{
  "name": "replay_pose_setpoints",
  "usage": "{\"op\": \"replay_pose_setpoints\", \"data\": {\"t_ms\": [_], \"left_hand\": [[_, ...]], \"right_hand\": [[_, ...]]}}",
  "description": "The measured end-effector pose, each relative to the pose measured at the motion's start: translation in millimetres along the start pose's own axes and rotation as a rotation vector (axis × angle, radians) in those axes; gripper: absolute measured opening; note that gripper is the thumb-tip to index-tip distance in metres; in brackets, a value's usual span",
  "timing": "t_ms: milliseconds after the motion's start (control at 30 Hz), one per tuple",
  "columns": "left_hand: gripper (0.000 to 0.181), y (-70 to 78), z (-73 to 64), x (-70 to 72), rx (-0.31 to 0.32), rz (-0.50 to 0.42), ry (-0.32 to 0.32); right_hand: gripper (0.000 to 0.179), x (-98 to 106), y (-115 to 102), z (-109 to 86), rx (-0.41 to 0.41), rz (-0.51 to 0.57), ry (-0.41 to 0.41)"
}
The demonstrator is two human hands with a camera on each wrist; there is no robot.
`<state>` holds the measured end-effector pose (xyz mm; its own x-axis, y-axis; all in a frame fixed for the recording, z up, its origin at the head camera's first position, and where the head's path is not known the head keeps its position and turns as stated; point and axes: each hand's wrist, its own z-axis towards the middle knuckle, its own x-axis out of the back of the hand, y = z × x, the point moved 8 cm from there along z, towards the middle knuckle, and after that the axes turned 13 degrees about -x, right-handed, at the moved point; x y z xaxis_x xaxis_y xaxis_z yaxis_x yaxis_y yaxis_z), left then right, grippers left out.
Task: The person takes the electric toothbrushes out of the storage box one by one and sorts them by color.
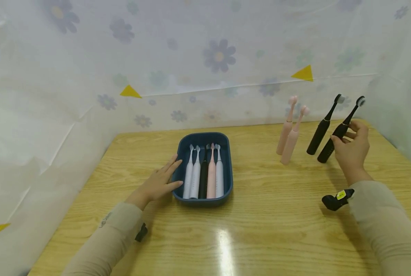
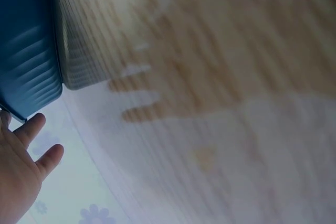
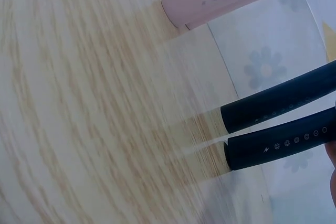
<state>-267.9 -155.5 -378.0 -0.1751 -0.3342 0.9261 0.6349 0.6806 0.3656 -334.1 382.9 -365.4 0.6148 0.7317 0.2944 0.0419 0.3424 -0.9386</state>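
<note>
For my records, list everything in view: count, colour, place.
table: one, yellowish wood, foreground
tray: one, dark blue, on table
white toothbrushes: three, white, in tray
black toothbrush: one, black, in tray
pink toothbrush: one, pink, in tray
upright pink toothbrushes: two, pink, right of tray
upright black toothbrushes: two, black, far right
flowered sheeting: uncounted, whitish, around table
triangles: three, yellow, on sheeting
wrist devices: two, black, at wrists
sleeves: two, beige, forearms
left hand: one, bare, at tray's left rim
right hand: one, bare, holding rightmost black toothbrush
</note>
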Motion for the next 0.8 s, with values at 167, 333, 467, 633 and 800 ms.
{"op": "replay_pose_setpoints", "data": {"t_ms": [167, 333, 467, 633, 800], "left_hand": [[0.07, -0.3, -0.1, -1.0, 0.003, -0.006, -0.014], [0.069, -1.1, 0.2, 0.0, 0.008, -0.001, -0.014], [0.07, -1.4, 0.2, 0.0, 0.011, -0.005, -0.019], [0.071, -0.9, 0.3, -0.2, 0.015, -0.014, -0.025], [0.07, -0.8, 0.6, 0.0, 0.019, -0.014, -0.026]], "right_hand": [[0.057, 2.3, -25.1, -22.5, -0.046, 0.0, 0.01], [0.056, 2.1, -29.3, -26.3, -0.059, 0.026, 0.003], [0.054, 3.2, -27.2, -26.2, -0.062, 0.015, 0.007], [0.051, 4.5, -24.6, -26.2, -0.052, -0.002, 0.015], [0.046, 4.7, -20.0, -24.6, -0.03, 0.038, -0.002]]}}
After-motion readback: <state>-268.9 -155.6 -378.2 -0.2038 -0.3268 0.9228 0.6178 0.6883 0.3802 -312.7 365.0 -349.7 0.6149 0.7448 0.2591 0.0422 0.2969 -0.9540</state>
